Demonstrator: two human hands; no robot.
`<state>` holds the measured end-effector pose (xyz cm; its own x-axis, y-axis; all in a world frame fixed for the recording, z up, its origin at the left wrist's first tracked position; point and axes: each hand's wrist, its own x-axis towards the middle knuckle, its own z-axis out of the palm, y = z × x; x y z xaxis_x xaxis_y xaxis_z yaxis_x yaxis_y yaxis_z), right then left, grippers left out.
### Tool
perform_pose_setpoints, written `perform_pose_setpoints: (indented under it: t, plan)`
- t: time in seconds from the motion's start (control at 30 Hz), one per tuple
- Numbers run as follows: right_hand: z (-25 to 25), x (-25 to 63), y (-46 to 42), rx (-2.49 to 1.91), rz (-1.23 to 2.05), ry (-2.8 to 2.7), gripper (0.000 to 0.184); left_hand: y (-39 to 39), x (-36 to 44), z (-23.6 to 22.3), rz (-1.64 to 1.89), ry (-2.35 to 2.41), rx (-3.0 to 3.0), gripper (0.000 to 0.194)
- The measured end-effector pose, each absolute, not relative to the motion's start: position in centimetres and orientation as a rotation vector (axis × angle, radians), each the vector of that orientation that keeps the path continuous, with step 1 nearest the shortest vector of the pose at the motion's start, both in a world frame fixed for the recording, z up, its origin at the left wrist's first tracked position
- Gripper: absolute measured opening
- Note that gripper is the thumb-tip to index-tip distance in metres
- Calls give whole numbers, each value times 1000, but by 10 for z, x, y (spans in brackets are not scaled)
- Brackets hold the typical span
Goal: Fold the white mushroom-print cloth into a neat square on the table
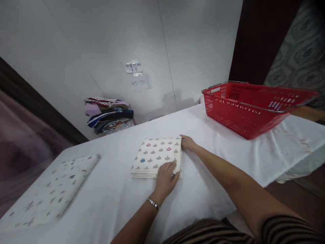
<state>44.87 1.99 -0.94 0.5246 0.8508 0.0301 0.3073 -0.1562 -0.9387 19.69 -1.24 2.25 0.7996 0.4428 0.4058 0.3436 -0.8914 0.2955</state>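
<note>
A white folded cloth (157,154) with grey mushroom shapes and a few red and blue ones lies flat on the white-covered table in front of me. My left hand (166,174) is at its near right corner, fingers bent over the top and thumb at the edge. At the far right corner, my right hand (188,143) closes its fingers on the cloth's side edge, the index finger stretched along the corner. The undersides of both grips are hidden.
Another white printed cloth (54,189) lies flat on the left. A red plastic basket (233,115) with metal handles stands at the back right. Beyond the table's far edge is a stack of folded textiles (110,115), below paper notes (140,82) on the wall.
</note>
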Motion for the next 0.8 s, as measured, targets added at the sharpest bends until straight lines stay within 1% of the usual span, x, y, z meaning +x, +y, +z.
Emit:
perform_pose_setpoints:
  t: [0.13,0.23,0.47,0.67,0.8]
  plan:
    - [-10,458,30,-1698,659,-1096,45,-16,196,17,778,609,2800,28]
    - [-7,462,34,-1692,653,-1156,41,-20,195,11,820,623,2822,29]
    - [-3,464,34,-1714,638,-1272,38,-23,193,7,795,652,2828,39]
    - [-3,465,30,-1887,529,-1201,32,-25,198,7,730,689,2828,36]
    - [3,463,19,-1931,474,-1197,36,-25,197,7,747,659,2824,39]
